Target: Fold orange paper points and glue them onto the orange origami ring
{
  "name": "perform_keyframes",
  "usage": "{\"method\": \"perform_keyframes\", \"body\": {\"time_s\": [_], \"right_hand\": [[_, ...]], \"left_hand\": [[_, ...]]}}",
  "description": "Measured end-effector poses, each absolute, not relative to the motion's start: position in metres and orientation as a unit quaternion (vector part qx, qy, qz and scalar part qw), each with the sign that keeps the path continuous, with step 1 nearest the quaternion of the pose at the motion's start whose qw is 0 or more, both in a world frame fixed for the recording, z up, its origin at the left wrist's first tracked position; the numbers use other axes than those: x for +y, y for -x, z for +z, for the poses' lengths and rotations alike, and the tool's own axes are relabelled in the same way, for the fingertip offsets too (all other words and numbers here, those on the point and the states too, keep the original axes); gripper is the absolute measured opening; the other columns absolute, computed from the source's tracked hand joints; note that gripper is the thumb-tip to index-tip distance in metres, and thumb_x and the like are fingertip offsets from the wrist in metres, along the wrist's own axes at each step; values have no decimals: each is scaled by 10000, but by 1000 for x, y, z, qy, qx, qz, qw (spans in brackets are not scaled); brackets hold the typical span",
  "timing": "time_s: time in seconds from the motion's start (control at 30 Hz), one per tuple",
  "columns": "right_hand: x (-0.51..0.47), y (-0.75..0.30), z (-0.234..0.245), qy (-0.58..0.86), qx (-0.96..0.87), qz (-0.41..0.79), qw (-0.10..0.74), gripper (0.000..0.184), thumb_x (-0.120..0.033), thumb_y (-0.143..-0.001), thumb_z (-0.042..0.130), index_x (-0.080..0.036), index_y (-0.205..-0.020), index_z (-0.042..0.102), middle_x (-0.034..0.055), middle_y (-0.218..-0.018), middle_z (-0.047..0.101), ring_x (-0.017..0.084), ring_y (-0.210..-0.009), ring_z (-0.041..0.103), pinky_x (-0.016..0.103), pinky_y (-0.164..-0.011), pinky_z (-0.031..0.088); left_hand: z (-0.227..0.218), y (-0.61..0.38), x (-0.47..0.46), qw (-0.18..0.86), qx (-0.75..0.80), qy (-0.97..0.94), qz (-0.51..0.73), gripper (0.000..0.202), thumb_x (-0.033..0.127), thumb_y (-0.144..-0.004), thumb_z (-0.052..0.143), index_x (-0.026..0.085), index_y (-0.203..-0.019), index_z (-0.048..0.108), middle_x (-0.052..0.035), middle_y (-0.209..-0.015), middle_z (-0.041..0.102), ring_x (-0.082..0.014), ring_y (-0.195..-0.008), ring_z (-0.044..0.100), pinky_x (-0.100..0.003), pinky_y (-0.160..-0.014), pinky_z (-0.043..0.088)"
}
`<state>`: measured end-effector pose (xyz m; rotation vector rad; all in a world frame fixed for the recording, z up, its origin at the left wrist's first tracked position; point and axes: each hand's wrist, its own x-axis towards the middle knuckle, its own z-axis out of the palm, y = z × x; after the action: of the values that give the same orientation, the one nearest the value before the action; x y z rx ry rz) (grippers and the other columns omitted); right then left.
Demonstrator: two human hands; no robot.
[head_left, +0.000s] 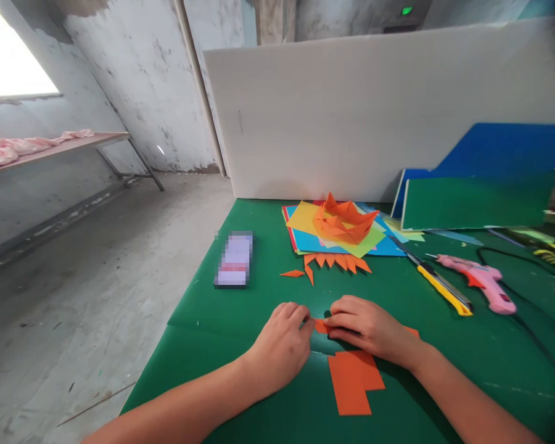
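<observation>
A small piece of orange paper [322, 325] lies between my two hands, low over the green tabletop. My left hand [289, 342] pinches its left end with curled fingers. From the other side, my right hand [363, 327] has its fingertips closed on the right end. Fingers hide much of the piece, so its folds cannot be made out. Just below my right hand lie flat orange paper squares [351, 382], overlapping. Another orange paper edge [411, 332] shows beyond my right wrist. Farther back are a row of folded orange points [340, 262] and a loose orange diamond [292, 273].
A folded orange paper crown shape [345, 219] sits on coloured sheets [388, 246]. A phone [235, 260] lies left. To the right are a yellow utility knife [444, 290] and a pink glue gun [483, 277] with its cord. A white board [333, 117] stands behind.
</observation>
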<state>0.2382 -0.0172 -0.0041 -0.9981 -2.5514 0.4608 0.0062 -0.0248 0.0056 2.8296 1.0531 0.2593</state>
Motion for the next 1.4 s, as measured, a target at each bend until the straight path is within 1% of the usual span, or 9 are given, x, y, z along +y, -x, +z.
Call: {"method": "perform_keyframes", "body": {"time_s": [0.2, 0.37, 0.57, 0.73, 0.93, 1.03, 1.13, 1.23, 1.4], "right_hand": [[-16, -237, -6, 348, -909, 148, 174, 218, -335, -964, 489, -207, -1018, 657, 62, -930, 622, 178, -836, 552, 288, -713, 463], [-15, -233, -3, 351, -910, 101, 195, 237, -283, -986, 441, -210, -996, 667, 71, -927, 619, 181, -854, 557, 302, -730, 466], [-9, -232, -9, 329, -921, 63, 200, 271, -180, -985, 398, -205, -1085, 649, 86, -995, 619, 201, -924, 551, 365, -817, 470], [-7, -229, -12, 316, -915, 122, 218, 292, -184, -994, 376, -211, -1064, 658, 84, -1016, 641, 187, -917, 573, 341, -804, 485], [-7, -233, -5, 323, -901, 185, 222, 211, -271, -973, 473, -235, -1049, 666, 63, -1075, 657, 182, -969, 591, 312, -822, 486], [-8, -235, -2, 318, -912, 166, 198, 231, -273, -980, 452, -243, -1010, 680, 53, -1077, 666, 177, -948, 599, 308, -809, 486], [-8, -235, 0, 309, -925, 135, 175, 256, -266, -987, 424, -252, -1025, 677, 53, -1092, 667, 179, -950, 601, 310, -800, 488], [-10, -235, 0, 305, -931, 118, 163, 243, -253, -981, 429, -248, -1030, 667, 59, -1114, 657, 185, -974, 591, 310, -801, 489], [-11, -232, -2, 319, -925, 116, 168, 205, -250, -964, 459, -230, -1003, 659, 59, -1073, 655, 184, -936, 583, 313, -783, 489]], "left_hand": [[8, -5, -19, 49, 348, -932, 85, 175, 181, -903, 454, 181, -1011, 592, -61, -986, 562, -235, -964, 504, -397, -885, 438], [5, -5, -15, 49, 332, -938, 90, 171, 201, -913, 455, 181, -1015, 591, -52, -985, 568, -226, -957, 503, -390, -883, 431], [3, -4, -14, 53, 312, -943, 99, 175, 228, -938, 429, 175, -963, 594, -46, -968, 573, -213, -926, 503, -377, -863, 432], [8, -1, -11, 79, 272, -954, 102, 181, 190, -923, 438, 172, -1016, 593, -48, -1014, 590, -210, -962, 514, -364, -886, 432], [11, 2, -1, 103, 210, -969, 84, 143, 161, -893, 477, 174, -965, 599, -59, -1058, 620, -221, -1056, 516, -363, -957, 415], [10, 4, 4, 125, 196, -968, 97, 179, 141, -897, 460, 180, -994, 604, -51, -1085, 633, -207, -1078, 522, -353, -979, 399], [11, 6, 10, 162, 179, -964, 111, 251, 95, -874, 453, 194, -1049, 603, -27, -1108, 649, -188, -1074, 537, -342, -1001, 374], [13, 8, 16, 195, 173, -958, 117, 313, 52, -842, 444, 209, -1058, 608, -19, -1116, 661, -177, -1068, 549, -330, -1003, 367], [13, 9, 18, 192, 171, -959, 121, 302, 67, -860, 440, 213, -1053, 619, -26, -1104, 667, -183, -1066, 543, -342, -1006, 359]]}}
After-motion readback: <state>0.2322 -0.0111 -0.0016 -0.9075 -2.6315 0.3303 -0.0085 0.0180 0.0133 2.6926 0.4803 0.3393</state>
